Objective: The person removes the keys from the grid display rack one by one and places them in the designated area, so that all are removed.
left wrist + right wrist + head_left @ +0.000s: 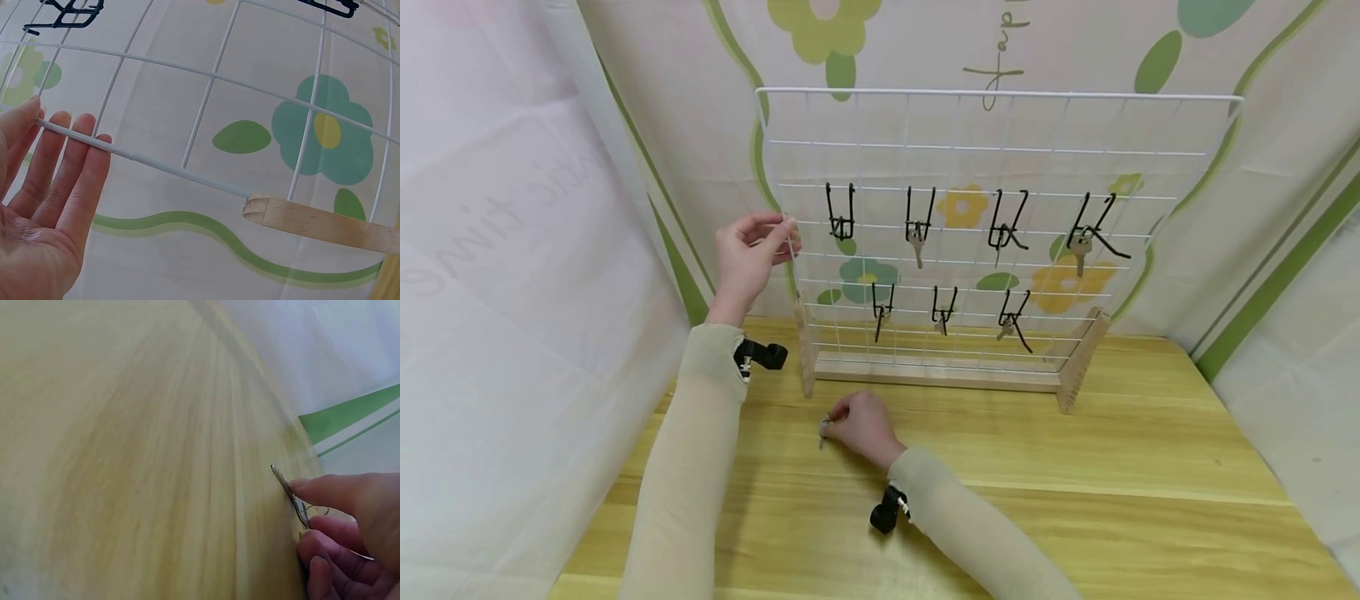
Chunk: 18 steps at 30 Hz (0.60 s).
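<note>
A white wire grid rack stands upright on wooden feet. My left hand pinches its left edge wire between thumb and fingers; in the left wrist view the fingers lie along that wire. Low in front of the rack's left foot, my right hand holds a small metal key by thumb and fingertips, just over the table. The right wrist view shows the key pointing away from the fingers, with a thin ring by it.
Black hooks hang on the grid in two rows. Keys, such as one key at upper right, hang from several. Whether the upper left hook bears one is unclear. A wooden table lies below, with printed cloth around it.
</note>
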Tool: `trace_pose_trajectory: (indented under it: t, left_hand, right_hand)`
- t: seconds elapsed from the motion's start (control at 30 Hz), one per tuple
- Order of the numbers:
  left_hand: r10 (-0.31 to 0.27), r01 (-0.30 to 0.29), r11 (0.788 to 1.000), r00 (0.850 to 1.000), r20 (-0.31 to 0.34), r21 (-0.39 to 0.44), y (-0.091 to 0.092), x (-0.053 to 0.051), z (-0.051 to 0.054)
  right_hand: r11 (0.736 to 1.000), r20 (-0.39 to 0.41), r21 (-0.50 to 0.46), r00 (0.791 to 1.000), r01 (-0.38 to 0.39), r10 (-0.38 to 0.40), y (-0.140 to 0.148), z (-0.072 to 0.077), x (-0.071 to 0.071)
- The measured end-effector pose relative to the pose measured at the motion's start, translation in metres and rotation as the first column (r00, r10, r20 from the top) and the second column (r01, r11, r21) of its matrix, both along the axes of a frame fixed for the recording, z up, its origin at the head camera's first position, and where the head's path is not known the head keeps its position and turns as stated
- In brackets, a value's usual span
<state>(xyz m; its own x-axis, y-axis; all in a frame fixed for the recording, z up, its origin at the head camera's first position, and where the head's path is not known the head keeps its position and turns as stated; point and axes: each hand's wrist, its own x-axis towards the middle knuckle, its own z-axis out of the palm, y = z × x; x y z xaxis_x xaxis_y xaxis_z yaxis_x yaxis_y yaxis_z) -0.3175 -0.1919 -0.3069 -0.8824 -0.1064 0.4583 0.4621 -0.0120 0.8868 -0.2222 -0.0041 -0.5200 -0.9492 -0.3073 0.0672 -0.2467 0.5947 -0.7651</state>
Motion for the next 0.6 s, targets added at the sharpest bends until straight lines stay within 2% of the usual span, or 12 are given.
trace_pose_trajectory:
  t: [0.13, 0.27, 0.43, 0.6]
  left_hand:
    - [0.002, -0.002, 1.0, 1.0, 0.006, -0.001, 0.0, 0.0, 0.0]
    - [-0.002, 0.002, 1.0, 1.0, 0.011, 0.01, 0.0, 0.0, 0.0]
    - [-0.014, 0.014, 0.999, 1.0, 0.004, 0.029, 0.001, 0.0, -0.001]
    - [-0.019, 0.019, 0.999, 1.0, 0.005, 0.032, 0.0, 0.0, -0.001]
  right_hand:
    - [0.999, 0.036, -0.038, 0.999, 0.005, -0.004, 0.003, 0.005, 0.001]
    - [0.993, 0.036, -0.115, 0.999, 0.004, 0.001, 0.01, 0.027, 0.001]
    - [0.964, -0.068, -0.264, 0.998, -0.024, 0.006, 0.023, 0.079, 0.011]
    - [0.9, -0.133, -0.43, 0.991, -0.064, 0.007, 0.044, 0.139, 0.025]
